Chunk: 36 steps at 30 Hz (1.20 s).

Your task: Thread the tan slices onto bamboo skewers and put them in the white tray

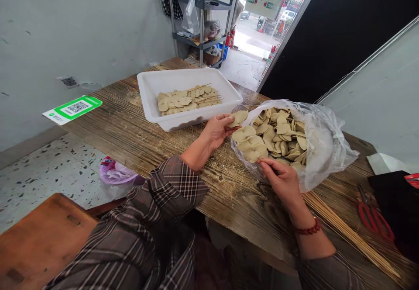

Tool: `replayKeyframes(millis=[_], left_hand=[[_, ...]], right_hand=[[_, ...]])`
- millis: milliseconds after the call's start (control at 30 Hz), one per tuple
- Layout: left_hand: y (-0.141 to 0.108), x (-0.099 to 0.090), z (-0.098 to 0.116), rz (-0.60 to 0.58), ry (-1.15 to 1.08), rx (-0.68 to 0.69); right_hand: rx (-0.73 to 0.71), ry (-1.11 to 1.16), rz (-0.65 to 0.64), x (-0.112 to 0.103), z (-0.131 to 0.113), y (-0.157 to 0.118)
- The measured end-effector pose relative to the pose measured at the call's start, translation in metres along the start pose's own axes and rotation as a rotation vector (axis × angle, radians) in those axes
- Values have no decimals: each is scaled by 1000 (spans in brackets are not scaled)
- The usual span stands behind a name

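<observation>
My left hand (218, 131) pinches a thin beige round slice (239, 117) between thumb and fingers. My right hand (282, 178) grips the lower end of a skewer, on which several more beige slices (251, 143) are threaded in a row. The held slice is at the skewer's far end; whether the tip has pierced it, I cannot tell. Just behind the skewer lies an open clear plastic bag (327, 143) full of loose slices (281, 130). To the left stands a white plastic tub (190, 122) with filled skewers (186, 100) lying in it.
A bundle of bare bamboo skewers (353, 235) lies right of my right hand, near red-handled scissors (376, 220) and a black item (393, 194). A green-and-white QR card (74, 108) is at the wooden table's (137, 143) left edge. Behind stands a grey cart (204, 43).
</observation>
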<state>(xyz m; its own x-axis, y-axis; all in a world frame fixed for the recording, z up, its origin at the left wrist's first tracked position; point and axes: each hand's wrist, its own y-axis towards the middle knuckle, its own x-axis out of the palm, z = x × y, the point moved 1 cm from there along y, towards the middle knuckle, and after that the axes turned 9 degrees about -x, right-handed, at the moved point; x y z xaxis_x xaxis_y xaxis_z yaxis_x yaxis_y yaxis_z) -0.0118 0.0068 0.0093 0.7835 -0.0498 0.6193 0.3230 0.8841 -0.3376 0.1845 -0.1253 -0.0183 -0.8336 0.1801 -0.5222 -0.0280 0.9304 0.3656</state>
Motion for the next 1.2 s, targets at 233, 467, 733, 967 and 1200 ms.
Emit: replayKeyframes(millis=[233, 467, 733, 967, 1200], left_hand=[[2, -2, -2, -10, 12, -49], [0, -3, 3, -40, 36, -51], [3, -4, 0, -28, 42, 23], [3, -4, 2, 10, 56, 44], [2, -3, 3, -1, 55, 42]], right_hand=[[-38, -33, -6, -1, 4, 0], [-43, -37, -22, -3, 8, 1], [-17, -56, -16, -3, 6, 1], [-37, -38, -1, -3, 7, 0], [-24, -64, 0, -2, 8, 0]])
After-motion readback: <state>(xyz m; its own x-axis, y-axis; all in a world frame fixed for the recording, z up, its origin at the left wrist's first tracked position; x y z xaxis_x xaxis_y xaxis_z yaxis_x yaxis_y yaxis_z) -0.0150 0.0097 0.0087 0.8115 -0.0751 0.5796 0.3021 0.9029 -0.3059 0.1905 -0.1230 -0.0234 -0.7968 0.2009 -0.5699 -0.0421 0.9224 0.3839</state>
